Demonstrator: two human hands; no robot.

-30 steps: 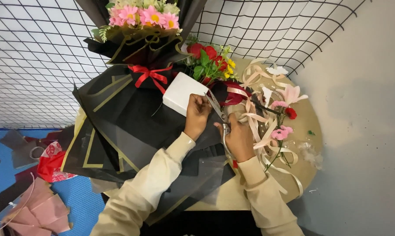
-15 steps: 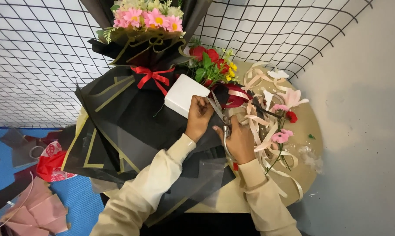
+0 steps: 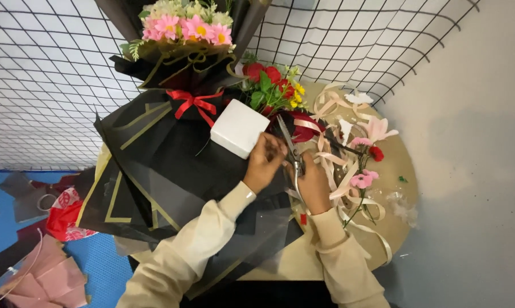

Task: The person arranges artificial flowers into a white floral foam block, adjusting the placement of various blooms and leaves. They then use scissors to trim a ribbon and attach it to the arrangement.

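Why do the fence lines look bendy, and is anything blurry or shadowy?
Head view: the wire grid bows from wide-lens distortion; the left hand and scissors look slightly soft; the black wrapping paper is dark with little detail; a soft shadow falls on the grey wall; no strong glare.

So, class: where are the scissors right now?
In the head view, the scissors are right of centre, held in the right hand, blades pointing up beside the left hand and the white block.
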